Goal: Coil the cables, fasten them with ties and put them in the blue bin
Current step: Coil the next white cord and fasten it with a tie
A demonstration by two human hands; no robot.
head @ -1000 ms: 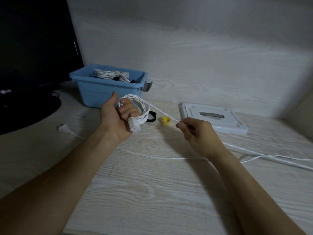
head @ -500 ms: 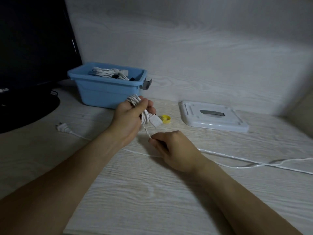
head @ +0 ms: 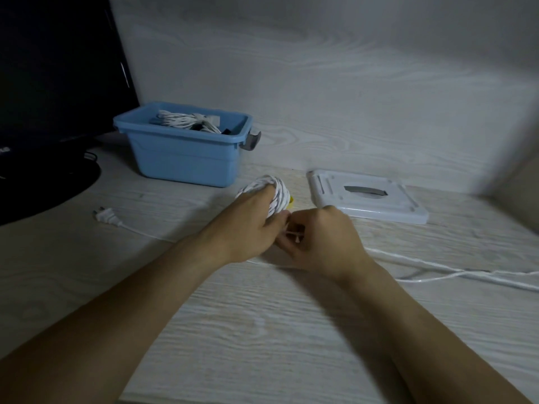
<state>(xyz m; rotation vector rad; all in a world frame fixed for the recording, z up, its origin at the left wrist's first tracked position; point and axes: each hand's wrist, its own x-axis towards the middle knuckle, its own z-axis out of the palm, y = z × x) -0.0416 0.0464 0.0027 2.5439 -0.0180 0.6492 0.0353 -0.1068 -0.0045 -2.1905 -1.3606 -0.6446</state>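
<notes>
Coil (head: pixel 277 193) of white cable wrapped round the left hand (head: pixel 252 225), fingers curled through the loops and gripping it just above the desk (head: pixel 262 330). Right hand (head: pixel 319 240) pressed up against the left, fingers curled and pinching the loose strand (head: pixel 293 235) right where it leaves the coil. Rest of the cable (head: pixel 455 272) trailing off to the right across the desk in 2 runs, with another stretch going left under the forearm to a plug (head: pixel 106 216) lying flat. Yellow tie (head: pixel 290 202) peeking out just behind the coil, mostly hidden. Blue bin (head: pixel 186 158) at the back left, well apart from the hands, already holding 1 white bundle (head: pixel 186 122) plus some dark bits, too murky to tell what. White lid (head: pixel 367 199) flat on the desk to the right of the hands. Black monitor (head: pixel 52 83) on the far left. Pretty dim lighting overall.
</notes>
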